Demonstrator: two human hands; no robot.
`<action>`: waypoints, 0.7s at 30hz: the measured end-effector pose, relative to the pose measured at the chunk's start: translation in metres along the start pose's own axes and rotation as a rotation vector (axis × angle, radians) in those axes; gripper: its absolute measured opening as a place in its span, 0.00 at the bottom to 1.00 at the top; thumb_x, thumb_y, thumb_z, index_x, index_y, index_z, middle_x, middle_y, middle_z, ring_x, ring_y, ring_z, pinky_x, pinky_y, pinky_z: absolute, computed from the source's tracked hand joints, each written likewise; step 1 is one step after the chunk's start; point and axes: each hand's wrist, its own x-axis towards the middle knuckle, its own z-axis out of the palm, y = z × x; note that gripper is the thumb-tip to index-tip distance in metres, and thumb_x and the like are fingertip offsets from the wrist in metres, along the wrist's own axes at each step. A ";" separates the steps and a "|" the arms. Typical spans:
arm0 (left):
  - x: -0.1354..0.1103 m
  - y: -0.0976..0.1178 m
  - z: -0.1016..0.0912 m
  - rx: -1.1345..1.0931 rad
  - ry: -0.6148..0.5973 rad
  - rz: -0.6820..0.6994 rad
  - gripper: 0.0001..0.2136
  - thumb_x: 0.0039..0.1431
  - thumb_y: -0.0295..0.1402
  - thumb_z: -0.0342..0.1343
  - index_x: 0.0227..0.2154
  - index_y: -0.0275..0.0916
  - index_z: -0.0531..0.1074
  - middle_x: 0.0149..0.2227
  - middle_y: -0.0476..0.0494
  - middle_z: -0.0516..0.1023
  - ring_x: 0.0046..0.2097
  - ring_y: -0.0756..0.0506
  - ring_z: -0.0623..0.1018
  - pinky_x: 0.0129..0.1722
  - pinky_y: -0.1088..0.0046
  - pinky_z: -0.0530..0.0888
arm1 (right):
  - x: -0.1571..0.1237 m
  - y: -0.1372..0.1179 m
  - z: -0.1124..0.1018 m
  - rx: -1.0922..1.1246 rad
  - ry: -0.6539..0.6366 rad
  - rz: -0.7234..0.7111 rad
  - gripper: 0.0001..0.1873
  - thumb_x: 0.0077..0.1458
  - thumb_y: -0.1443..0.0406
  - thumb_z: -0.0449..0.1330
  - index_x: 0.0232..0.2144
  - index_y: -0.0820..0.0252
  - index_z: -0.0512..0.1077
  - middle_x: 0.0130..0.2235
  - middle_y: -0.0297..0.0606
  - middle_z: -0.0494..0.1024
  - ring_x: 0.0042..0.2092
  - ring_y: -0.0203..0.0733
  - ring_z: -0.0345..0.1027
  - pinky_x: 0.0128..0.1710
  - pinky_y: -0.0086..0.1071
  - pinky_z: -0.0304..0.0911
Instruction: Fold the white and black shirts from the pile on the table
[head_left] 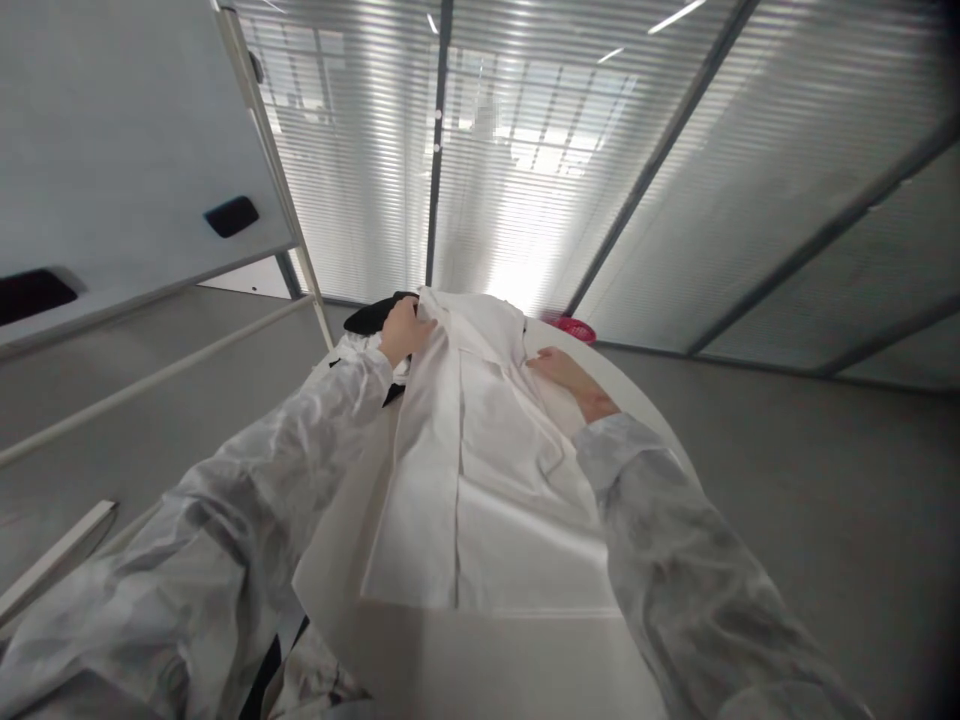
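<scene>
A white garment (495, 440) lies spread lengthwise over a white table, with a long seam or slit down its middle and a few wrinkles on its right half. My left hand (405, 330) has its fingers closed on the garment's far left edge. At the far right edge, my right hand (562, 375) has its fingertips together against the cloth; its thumb is hidden. Beside my left hand lie a black item (375, 314) and some crumpled white cloth (358, 347), partly covered by my wrist and sleeve.
The table (637, 375) has a rounded far edge. Past it sits a red or pink object (576, 329). A translucent ribbed partition (510, 180) stands behind. To the left are a whiteboard-like panel (135, 120) and a frame rail (165, 375).
</scene>
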 end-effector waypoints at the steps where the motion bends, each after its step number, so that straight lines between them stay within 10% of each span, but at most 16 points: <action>1: -0.012 0.000 -0.002 0.055 0.031 0.072 0.23 0.60 0.36 0.69 0.57 0.37 0.76 0.62 0.27 0.78 0.64 0.29 0.77 0.67 0.51 0.71 | -0.009 0.002 0.002 -0.016 -0.020 0.053 0.20 0.60 0.56 0.70 0.51 0.59 0.82 0.48 0.50 0.87 0.49 0.57 0.82 0.54 0.47 0.75; 3: -0.036 0.002 -0.007 0.112 0.010 0.242 0.18 0.64 0.38 0.66 0.54 0.39 0.77 0.58 0.31 0.80 0.61 0.31 0.79 0.66 0.52 0.72 | -0.031 0.006 0.003 -0.036 -0.074 0.098 0.18 0.62 0.55 0.67 0.49 0.58 0.81 0.49 0.51 0.87 0.49 0.57 0.82 0.54 0.46 0.74; 8: -0.094 0.015 -0.004 0.044 -0.472 0.624 0.13 0.70 0.44 0.62 0.51 0.44 0.81 0.50 0.39 0.84 0.52 0.38 0.83 0.59 0.59 0.76 | -0.111 0.011 -0.018 -0.114 -0.225 0.037 0.20 0.64 0.42 0.65 0.39 0.47 0.82 0.39 0.41 0.87 0.39 0.54 0.80 0.41 0.43 0.71; 14: -0.157 0.057 0.018 0.075 -0.769 0.837 0.17 0.72 0.50 0.64 0.54 0.47 0.82 0.55 0.39 0.85 0.54 0.36 0.85 0.58 0.60 0.76 | -0.182 0.013 -0.042 -0.309 -0.264 0.048 0.12 0.64 0.49 0.66 0.38 0.47 0.80 0.37 0.40 0.86 0.37 0.50 0.78 0.35 0.39 0.61; 21: -0.205 0.057 0.047 -0.098 -0.820 1.020 0.21 0.71 0.52 0.66 0.57 0.44 0.79 0.62 0.36 0.82 0.61 0.35 0.82 0.65 0.57 0.73 | -0.231 0.035 -0.045 -0.365 -0.241 0.106 0.13 0.67 0.55 0.62 0.45 0.55 0.79 0.41 0.44 0.87 0.40 0.51 0.79 0.39 0.37 0.59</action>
